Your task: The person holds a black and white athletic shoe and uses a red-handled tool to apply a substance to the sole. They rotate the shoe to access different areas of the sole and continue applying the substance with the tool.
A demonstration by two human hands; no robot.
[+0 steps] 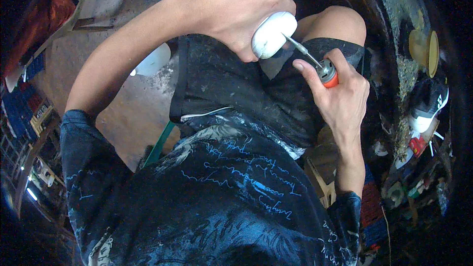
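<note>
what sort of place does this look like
Probably a workshop, though I can't be sure: the right hand holds what looks like a rotary tool, pointed at a rounded white piece in the left hand, and the brown floor has whitish stains.

Stained floor and handheld tool suggest a workshop.

The head fisheye looks steeply down from close above the lap

I see a yellow bowl at two o'clock, a black-and-white cap at three, a green bar at eight, a rounded white object at ten.
</note>
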